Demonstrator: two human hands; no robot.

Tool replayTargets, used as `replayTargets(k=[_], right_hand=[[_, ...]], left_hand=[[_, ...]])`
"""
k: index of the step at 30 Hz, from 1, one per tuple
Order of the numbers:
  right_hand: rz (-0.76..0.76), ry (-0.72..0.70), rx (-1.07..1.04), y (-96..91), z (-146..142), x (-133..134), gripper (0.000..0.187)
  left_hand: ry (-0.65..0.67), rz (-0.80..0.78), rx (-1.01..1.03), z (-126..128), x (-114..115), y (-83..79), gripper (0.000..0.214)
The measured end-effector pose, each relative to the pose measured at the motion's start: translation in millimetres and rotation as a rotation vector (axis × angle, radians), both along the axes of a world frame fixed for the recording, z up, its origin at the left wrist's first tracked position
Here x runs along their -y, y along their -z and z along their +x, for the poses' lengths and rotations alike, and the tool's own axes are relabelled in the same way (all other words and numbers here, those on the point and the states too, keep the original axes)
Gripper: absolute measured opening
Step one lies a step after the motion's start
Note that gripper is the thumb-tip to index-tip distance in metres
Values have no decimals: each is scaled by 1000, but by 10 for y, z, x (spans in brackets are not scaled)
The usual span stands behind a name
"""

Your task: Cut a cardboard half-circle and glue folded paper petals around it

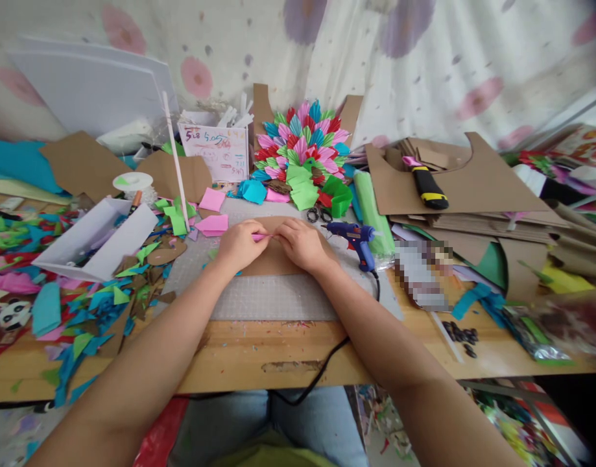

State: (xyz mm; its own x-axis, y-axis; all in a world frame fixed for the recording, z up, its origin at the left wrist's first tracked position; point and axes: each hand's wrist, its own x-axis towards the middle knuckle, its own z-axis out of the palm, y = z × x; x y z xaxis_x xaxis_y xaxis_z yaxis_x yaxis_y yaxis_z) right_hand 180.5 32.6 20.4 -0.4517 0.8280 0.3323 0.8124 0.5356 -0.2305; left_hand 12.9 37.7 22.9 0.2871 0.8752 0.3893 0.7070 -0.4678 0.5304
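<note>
Both of my hands meet over a piece of brown cardboard (278, 263) on the grey cutting mat (278, 301). My left hand (243, 245) is closed around a small folded piece of pink paper (259, 237), whose edge shows between the fingers. At the inner end of that paper, my right hand (300, 243) pinches with its fingertips; the exact grip is partly hidden. A blue glue gun (357, 241) lies just right of my right hand, its black cord running down over the table edge. Beyond my left hand lie pink paper pieces (213, 225).
A many-coloured paper petal piece (305, 146) stands at the back. Coloured scraps (98, 311) and a white open box (96, 240) crowd the left. Stacked cardboard (453, 188) with a black-and-yellow cutter (428, 185) sits right. Scissors (318, 214) lie behind my right hand.
</note>
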Motion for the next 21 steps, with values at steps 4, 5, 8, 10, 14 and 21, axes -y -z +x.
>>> replayTargets(k=[4,5,8,10,14,21], right_hand=[[-14,6,7,7,1,4,25],[-13,6,7,7,3,4,26],[4,5,3,6,15,3,26],[15,10,-3,4,23,4,26],[13,42,-7,3,20,7,26],[1,39,-6,-13,23,1,25]], left_hand=[[-12,-1,-42,18,9,-10,11],[-20,-3,-59,21,9,-13,11],[-28,-14,-88,19,5,-21,10],[-19,-18,-78,4,4,-31,10],[-38,-28,-51,-45,12,-77,12],[14,-58,-78,-98,6,-101,11]])
